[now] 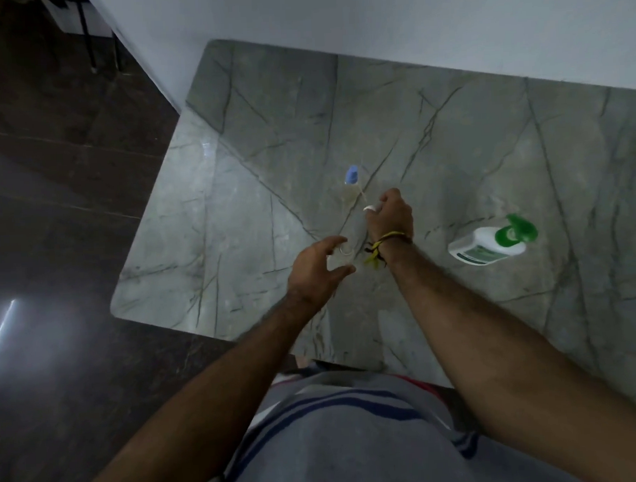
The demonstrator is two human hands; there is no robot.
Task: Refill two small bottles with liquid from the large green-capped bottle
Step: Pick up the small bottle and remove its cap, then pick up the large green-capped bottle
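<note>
Both my forearms reach forward and converge near the middle of the view, bare to the elbow. My left hand [316, 266] hovers with thumb and fingers spread and loosely curved, palm turned toward the right, gripping nothing that I can make out. My right hand [390, 217] is curled into a closed grip, knuckles up, fingers pinching something small and pale at its far side. A yellow thread band [386, 242] circles my right wrist, its loose ends hanging toward the left.

Bare tabletop [450, 133] beyond hands; green-capped bottle [488, 244] right.
</note>
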